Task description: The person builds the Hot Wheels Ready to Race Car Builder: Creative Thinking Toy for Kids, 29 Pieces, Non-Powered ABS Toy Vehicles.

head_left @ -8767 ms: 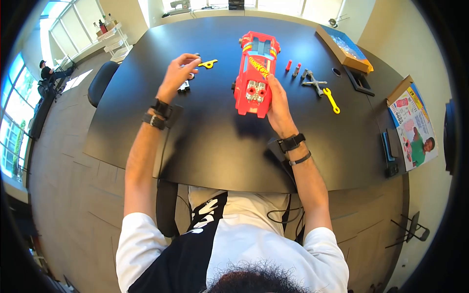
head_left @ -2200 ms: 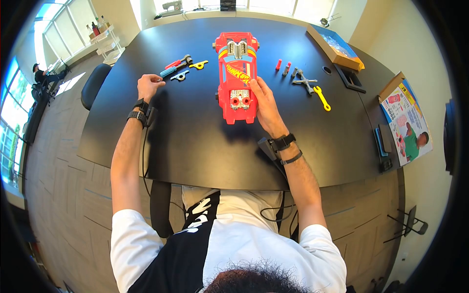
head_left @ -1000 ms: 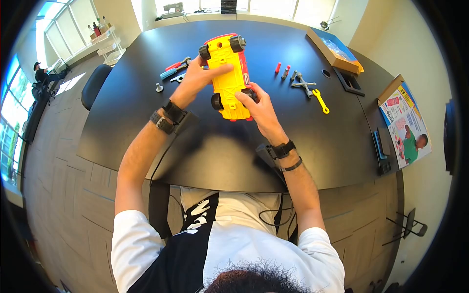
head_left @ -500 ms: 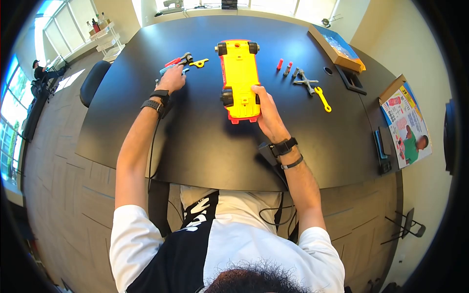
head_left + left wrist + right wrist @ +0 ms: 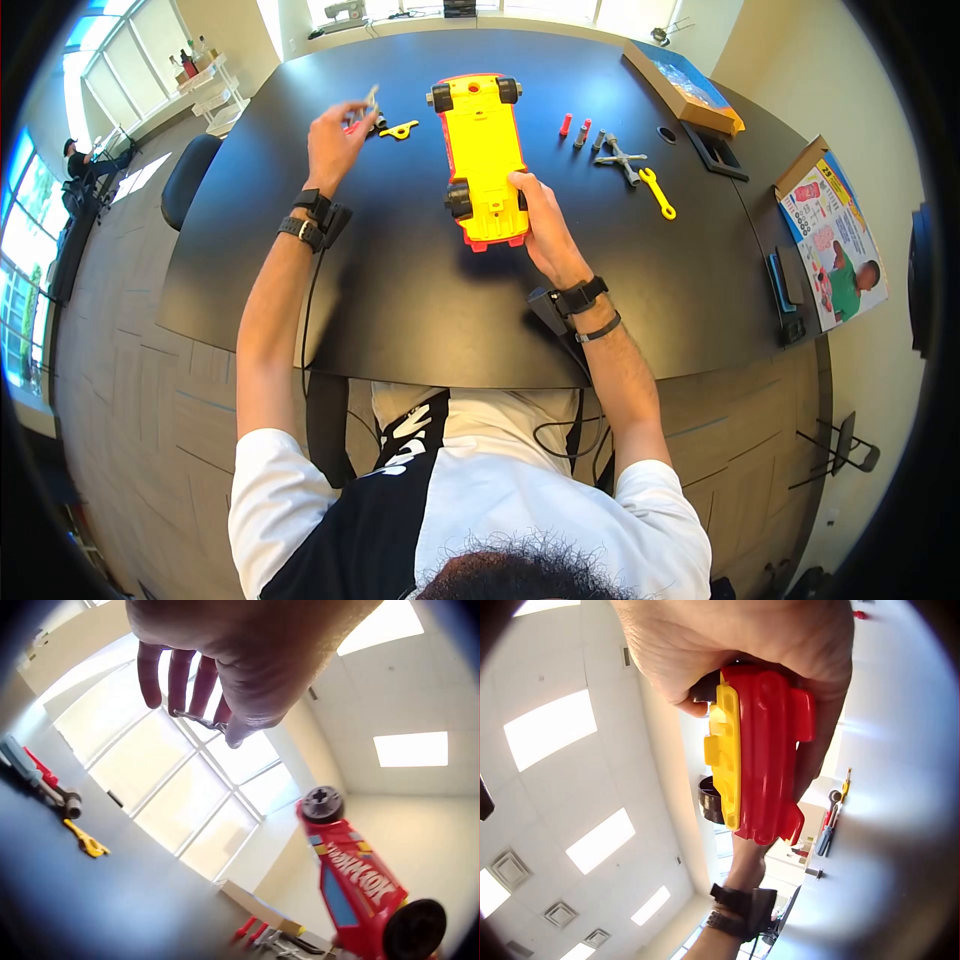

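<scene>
My right hand (image 5: 548, 228) grips the rear right side of a red toy car (image 5: 485, 150), held above the table with its yellow underside up and its black wheels showing. In the right wrist view the fingers and thumb of my hand (image 5: 742, 634) wrap around one end of the car (image 5: 766, 757). Off to the car's left, my left hand (image 5: 333, 148) pinches a small silvery piece (image 5: 372, 96) over the tools; the left wrist view shows this thin piece (image 5: 199, 720) between thumb and fingertips. Beside that hand lies a small yellow piece (image 5: 400, 131).
Right of the car lie red-tipped pieces (image 5: 565, 125), a grey cross wrench (image 5: 621, 160) and a yellow wrench (image 5: 657, 194). An open box (image 5: 685, 90) is at the back right, a printed box (image 5: 835, 240) at the right edge. Blue-handled tool (image 5: 21, 759) and bolt (image 5: 814, 874) lie left.
The car was turned from its red top to its yellow underside. My left hand left the car, reached to the tools and lifted the silvery piece from the table. My right hand kept hold of the car.
</scene>
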A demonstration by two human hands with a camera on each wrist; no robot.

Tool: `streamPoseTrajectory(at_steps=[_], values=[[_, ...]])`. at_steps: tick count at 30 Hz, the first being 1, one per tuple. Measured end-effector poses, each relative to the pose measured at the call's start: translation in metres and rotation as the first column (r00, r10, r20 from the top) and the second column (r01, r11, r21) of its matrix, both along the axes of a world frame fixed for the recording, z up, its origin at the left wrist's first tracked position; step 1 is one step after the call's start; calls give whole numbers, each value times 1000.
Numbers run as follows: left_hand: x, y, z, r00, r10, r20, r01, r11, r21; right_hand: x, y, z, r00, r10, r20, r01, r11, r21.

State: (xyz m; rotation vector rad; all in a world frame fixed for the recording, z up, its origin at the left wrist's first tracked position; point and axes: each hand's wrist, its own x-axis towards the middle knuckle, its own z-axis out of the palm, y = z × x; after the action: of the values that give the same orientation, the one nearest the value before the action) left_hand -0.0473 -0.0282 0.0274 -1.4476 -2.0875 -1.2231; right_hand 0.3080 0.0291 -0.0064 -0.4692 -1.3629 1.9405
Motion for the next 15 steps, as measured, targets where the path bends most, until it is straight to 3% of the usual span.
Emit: streamPoseTrajectory(at_steps=[1,2,4,5,7,10,12,14,15], values=[[12,-1,17,997,-74,28,70,991,117,-1,0,-1,1000,-7,4,7,1000,4],[26,-4,34,997,-69,30,65,991,116,-2,0,-1,1000,-11,10,11,1000,8],[55,-9,66,949,-289,-123,311,920,238,-3,-1,-1,1000,-8,15,8,1000,0],[68,-11,77,952,-282,-120,304,922,241,-3,-2,0,1000,-12,17,12,1000,-5],[90,-10,92,858,-440,-266,491,855,169,-4,-3,1,1000,8,9,-8,1000,0],[102,3,89,806,-426,-412,486,873,49,-3,-6,3,1000,25,0,-25,1000,17],[103,10,82,811,-415,-413,464,886,21,-2,-8,4,1000,22,0,-22,999,33],[104,15,79,850,-474,-228,492,870,28,-2,-6,2,999,39,2,-39,999,25],[104,18,79,847,-478,-232,496,868,25,-2,-4,-1,999,35,-3,-35,999,24]])
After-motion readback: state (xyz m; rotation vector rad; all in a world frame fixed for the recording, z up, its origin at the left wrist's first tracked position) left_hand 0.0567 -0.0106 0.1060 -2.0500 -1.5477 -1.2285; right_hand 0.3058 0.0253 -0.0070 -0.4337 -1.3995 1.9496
